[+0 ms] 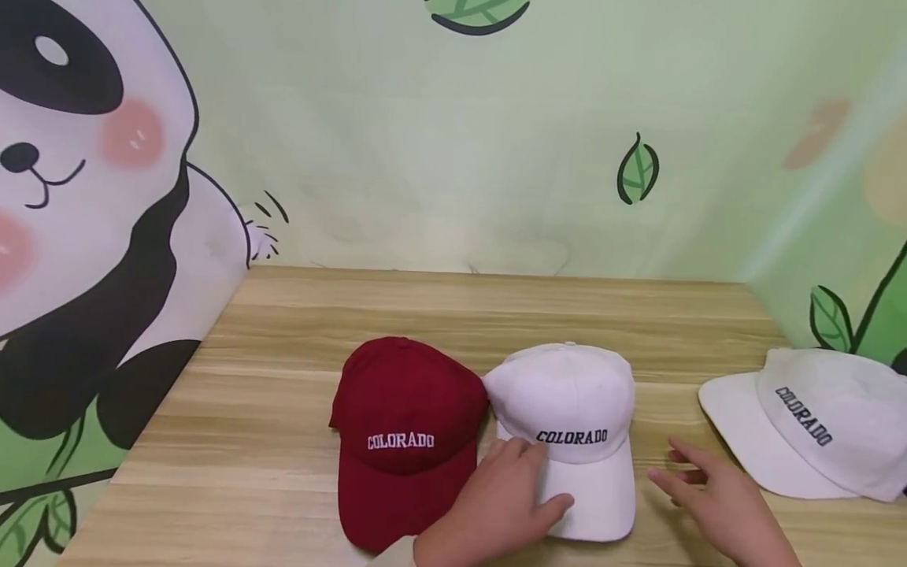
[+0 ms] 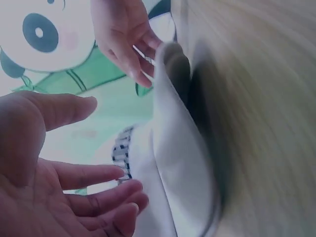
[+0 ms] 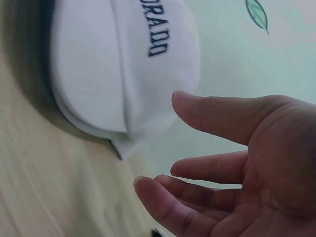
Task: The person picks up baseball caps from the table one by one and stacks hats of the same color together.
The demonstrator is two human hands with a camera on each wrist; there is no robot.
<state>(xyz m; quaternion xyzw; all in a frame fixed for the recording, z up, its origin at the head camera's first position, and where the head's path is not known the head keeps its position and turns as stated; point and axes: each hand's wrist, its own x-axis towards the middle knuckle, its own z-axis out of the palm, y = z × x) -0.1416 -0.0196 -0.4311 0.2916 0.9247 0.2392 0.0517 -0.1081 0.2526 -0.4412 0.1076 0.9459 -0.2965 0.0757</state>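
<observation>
A white baseball cap (image 1: 567, 394) with dark COLORADO lettering sits on the table, its brim toward me. My left hand (image 1: 499, 492) is at the left side of this cap, over the brim's edge. The left wrist view shows that hand (image 2: 74, 173) with loosely bent fingers near the lettering; whether they touch the cloth I cannot tell. To the right of the cap, my right hand (image 1: 719, 500) is held apart from it, thumb and fingers spread, holding nothing. A dark red COLORADO cap (image 1: 407, 402) sits close against the white cap's left side.
Another white COLORADO cap (image 1: 829, 425) lies at the right, turned at an angle and cut off by the view's edge. Behind the wood-grain table (image 1: 496, 303) stands a pale green backdrop (image 1: 439, 157) with a printed panda and leaves.
</observation>
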